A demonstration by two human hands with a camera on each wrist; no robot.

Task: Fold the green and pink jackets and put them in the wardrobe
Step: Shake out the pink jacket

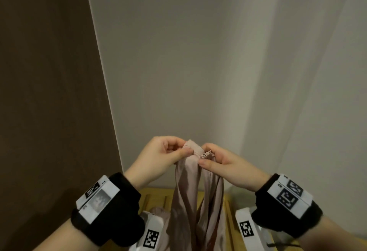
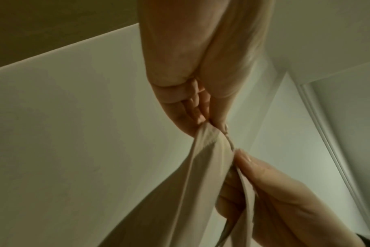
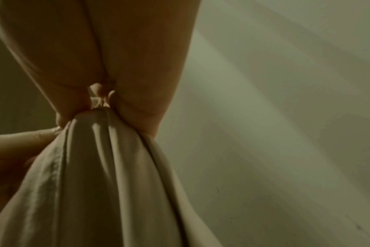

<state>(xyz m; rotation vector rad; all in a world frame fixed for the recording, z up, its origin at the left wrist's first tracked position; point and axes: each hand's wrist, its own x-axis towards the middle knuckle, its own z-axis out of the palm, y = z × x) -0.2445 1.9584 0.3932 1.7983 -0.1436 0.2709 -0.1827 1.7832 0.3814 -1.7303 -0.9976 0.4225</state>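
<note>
Head view looks forward-down; both wrist views look up close at the jacket [image 1: 190, 191] pinch, shared by all, at 6 o'clock.

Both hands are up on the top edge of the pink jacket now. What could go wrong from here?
1. The left hand and right hand pinch only the top edge of the pink jacket; the smooth fabric could slip out.
2. Both pinches sit close together, so the jacket hangs bunched and may fold crooked.
3. Its lower part trails down by the yellow surface and could snag there.
</note>
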